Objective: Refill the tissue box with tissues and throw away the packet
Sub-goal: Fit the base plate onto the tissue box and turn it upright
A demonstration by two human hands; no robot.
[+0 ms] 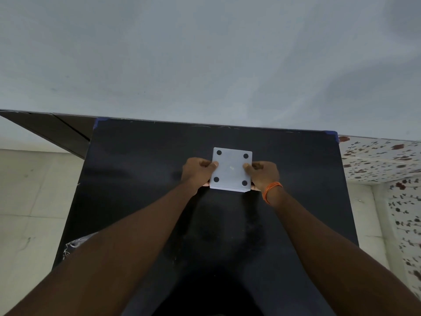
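A square tissue box (pixel 231 171) lies upside down on the black table (pixel 141 169). Its white underside faces up, with a round black pad in each corner. A thin strip of its pink body shows under the near corners. My left hand (pixel 197 172) grips the box's left side, thumb on the white face. My right hand (pixel 263 175) grips the right side the same way and wears an orange thread at the wrist. No tissues show.
A crinkled clear plastic packet (pixel 76 244) peeks out beside my left forearm at the table's left edge. A pale wall rises behind the table. Light floor tiles lie left, and a floral-patterned surface (pixel 382 160) stands to the right.
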